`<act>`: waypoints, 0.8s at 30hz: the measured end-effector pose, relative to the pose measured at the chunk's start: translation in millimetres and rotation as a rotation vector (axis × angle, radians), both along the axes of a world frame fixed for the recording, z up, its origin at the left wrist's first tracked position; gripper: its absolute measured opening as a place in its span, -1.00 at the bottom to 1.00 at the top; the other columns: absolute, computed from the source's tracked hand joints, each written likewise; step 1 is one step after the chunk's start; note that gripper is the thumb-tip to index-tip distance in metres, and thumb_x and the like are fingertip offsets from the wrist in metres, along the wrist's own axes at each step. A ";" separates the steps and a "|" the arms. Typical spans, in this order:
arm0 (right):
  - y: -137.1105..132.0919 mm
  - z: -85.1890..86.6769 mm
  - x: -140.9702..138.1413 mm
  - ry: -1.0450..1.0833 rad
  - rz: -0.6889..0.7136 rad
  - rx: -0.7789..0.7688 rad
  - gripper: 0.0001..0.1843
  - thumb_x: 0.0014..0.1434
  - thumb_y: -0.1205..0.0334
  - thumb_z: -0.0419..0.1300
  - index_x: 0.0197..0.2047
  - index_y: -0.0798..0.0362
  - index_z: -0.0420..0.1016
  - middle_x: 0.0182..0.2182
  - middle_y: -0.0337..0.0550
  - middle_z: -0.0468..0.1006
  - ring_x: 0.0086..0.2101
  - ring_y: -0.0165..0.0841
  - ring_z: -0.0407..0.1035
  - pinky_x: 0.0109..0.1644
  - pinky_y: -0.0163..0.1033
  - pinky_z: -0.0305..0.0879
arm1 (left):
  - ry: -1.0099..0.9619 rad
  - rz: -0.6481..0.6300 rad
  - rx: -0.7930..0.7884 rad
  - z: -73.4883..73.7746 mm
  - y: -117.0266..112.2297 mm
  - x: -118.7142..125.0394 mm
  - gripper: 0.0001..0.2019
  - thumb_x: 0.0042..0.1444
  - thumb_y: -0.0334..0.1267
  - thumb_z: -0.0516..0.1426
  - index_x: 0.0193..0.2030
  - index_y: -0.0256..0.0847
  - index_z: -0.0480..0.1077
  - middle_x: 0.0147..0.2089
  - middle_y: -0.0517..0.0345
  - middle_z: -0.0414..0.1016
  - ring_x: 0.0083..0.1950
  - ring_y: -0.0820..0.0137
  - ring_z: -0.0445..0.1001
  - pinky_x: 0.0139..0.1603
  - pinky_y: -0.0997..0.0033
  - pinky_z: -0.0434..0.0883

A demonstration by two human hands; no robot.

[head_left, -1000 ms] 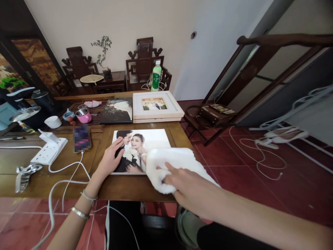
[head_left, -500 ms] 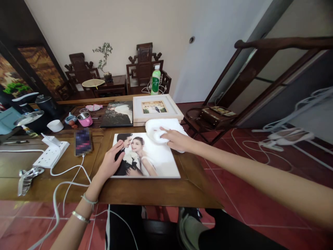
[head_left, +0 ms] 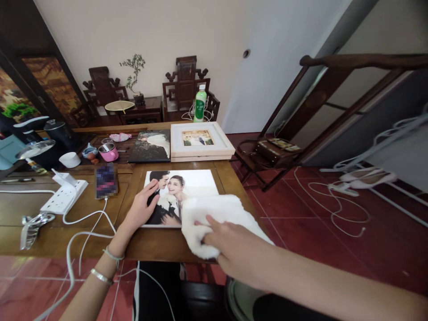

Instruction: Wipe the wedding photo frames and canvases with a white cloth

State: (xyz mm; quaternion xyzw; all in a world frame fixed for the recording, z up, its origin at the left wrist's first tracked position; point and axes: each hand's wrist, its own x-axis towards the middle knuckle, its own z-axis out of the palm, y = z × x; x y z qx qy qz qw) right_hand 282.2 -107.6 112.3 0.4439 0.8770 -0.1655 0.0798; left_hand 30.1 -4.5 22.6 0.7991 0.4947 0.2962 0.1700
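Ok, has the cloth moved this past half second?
Yes, nearer: the cloth has gone from the far right corner of the photo to the near one.

Dark carved wooden chairs (head_left: 186,73) stand before a pale wall (head_left: 150,26), beyond a red-tiled floor (head_left: 297,227).

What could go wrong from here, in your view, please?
The photo lies near the front edge of the table, so it might slide if the right hand pushes the white cloth hard and the left hand slips. The cable from the phone runs close to the left forearm, which could snag it and tug the phone.
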 end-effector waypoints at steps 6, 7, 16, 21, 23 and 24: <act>92.7 -12.6 20.3 0.055 0.014 0.095 -0.51 -0.04 0.56 0.01 -0.09 0.12 0.56 -0.14 0.10 0.58 -0.08 -0.14 0.46 -0.05 -0.19 0.34 | 0.005 -0.013 0.005 -0.2 0.7 -1.1 -0.56 0.25 -0.15 -0.01 0.21 -0.28 0.31 0.31 -0.08 0.24 0.34 0.23 0.18 0.36 0.15 0.12; 108.8 -15.9 24.7 0.076 0.036 0.119 -0.50 -0.02 0.57 0.01 -0.06 0.14 0.54 -0.16 0.07 0.60 -0.05 -0.15 0.44 0.00 -0.19 0.31 | 0.003 -0.014 0.006 -0.5 0.8 -1.3 -0.56 0.25 -0.15 -0.01 0.21 -0.28 0.31 0.31 -0.07 0.24 0.34 0.23 0.19 0.36 0.15 0.12; 130.7 -32.3 28.8 0.060 -0.014 0.212 -0.45 -0.02 0.62 -0.03 0.02 0.21 0.47 0.13 0.18 0.37 0.23 -0.03 0.07 0.17 0.06 0.13 | 0.000 -0.009 0.008 -2.2 2.7 -2.5 -0.57 0.25 -0.15 0.00 0.21 -0.25 0.32 0.31 -0.03 0.25 0.34 0.26 0.20 0.36 0.16 0.12; 53.0 -13.8 12.3 -0.029 -0.099 0.078 -0.51 -0.03 0.61 -0.03 -0.07 0.25 0.50 0.20 0.27 0.25 0.23 0.08 0.03 0.13 0.11 0.17 | -0.002 0.004 0.010 -1.8 2.6 -1.4 -0.57 0.25 -0.16 -0.01 0.19 -0.30 0.34 0.30 -0.07 0.27 0.33 0.25 0.21 0.35 0.17 0.14; 22.5 -1.4 7.1 -0.011 -0.098 -0.053 -0.50 -0.07 0.64 -0.05 -0.12 0.21 0.53 0.13 0.24 0.33 0.18 0.03 0.15 0.09 0.05 0.22 | 0.000 0.001 0.006 -1.6 2.2 -1.0 -0.57 0.25 -0.16 -0.01 0.19 -0.30 0.33 0.30 -0.08 0.26 0.33 0.25 0.21 0.35 0.17 0.13; 10.2 4.2 4.9 0.010 -0.081 -0.114 -0.51 -0.08 0.64 -0.05 -0.16 0.18 0.54 0.08 0.20 0.39 0.13 0.00 0.23 0.07 0.02 0.24 | 0.001 0.000 0.005 -1.5 2.0 -0.8 -0.57 0.25 -0.16 -0.01 0.19 -0.31 0.33 0.30 -0.08 0.26 0.34 0.25 0.20 0.36 0.17 0.12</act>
